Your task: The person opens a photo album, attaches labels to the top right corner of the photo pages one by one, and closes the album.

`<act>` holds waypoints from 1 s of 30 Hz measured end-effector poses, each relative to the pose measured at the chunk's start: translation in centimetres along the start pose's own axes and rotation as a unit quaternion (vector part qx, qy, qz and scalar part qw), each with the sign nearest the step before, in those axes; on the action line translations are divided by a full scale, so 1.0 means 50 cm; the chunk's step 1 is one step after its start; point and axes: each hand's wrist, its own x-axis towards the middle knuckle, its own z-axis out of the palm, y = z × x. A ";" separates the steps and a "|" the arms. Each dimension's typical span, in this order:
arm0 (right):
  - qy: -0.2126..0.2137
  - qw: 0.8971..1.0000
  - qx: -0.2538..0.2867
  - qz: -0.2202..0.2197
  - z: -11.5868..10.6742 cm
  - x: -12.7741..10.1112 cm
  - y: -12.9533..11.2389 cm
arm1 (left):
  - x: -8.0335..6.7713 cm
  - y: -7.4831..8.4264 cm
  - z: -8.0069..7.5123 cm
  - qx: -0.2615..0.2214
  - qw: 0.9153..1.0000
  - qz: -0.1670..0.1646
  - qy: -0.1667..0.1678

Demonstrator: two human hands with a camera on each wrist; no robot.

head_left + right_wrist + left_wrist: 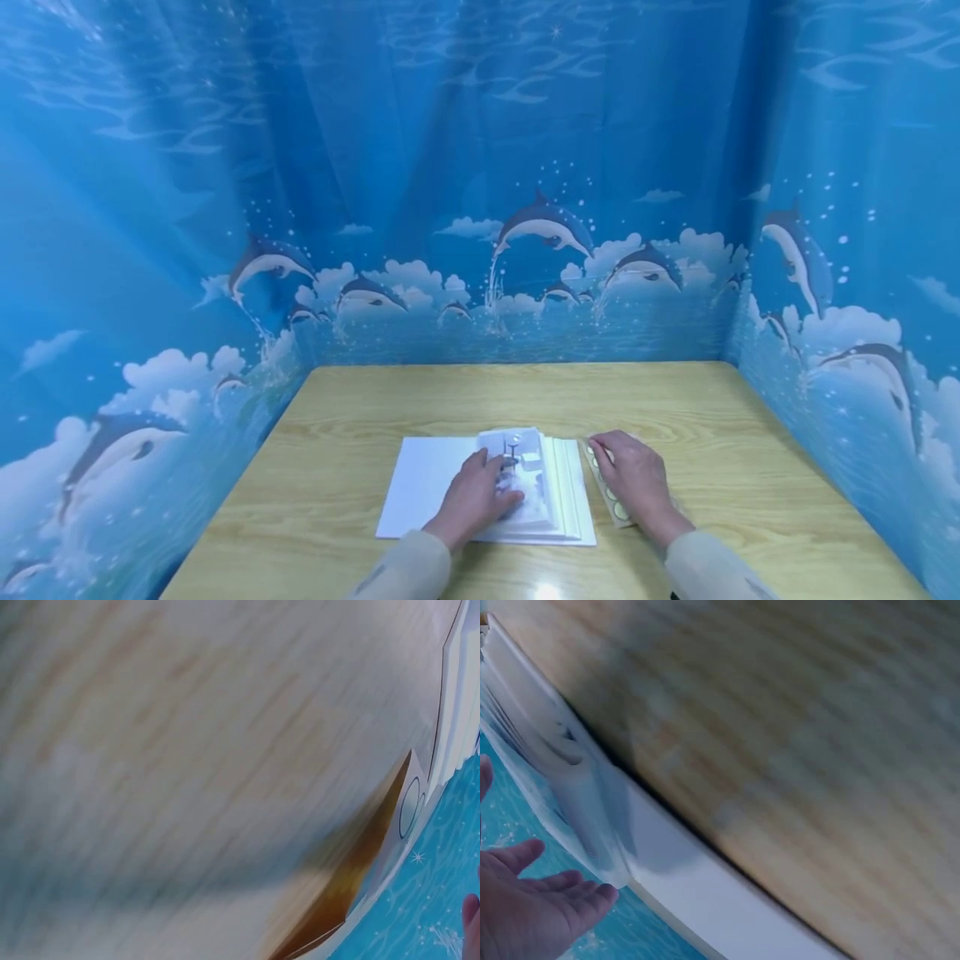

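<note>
Both hands lie flat on paper atop wooden table (360, 400) (dolphin curtains (480, 167) around).

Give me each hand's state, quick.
Left hand: open, fingers resting flat on the stack of white sheets.
Right hand: open, resting on the strip of round stickers.
</note>
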 end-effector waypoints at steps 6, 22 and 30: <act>-0.014 1.000 0.006 0.001 0.018 0.006 -0.010 | -0.009 -0.020 0.003 -0.012 0.999 0.029 -0.009; -0.049 0.998 0.019 -0.027 0.073 0.022 -0.037 | -0.019 -0.022 0.027 0.085 0.992 0.062 -0.065; -0.076 0.996 0.009 -0.045 0.092 0.038 -0.035 | -0.017 -0.021 0.028 0.094 0.991 0.065 -0.066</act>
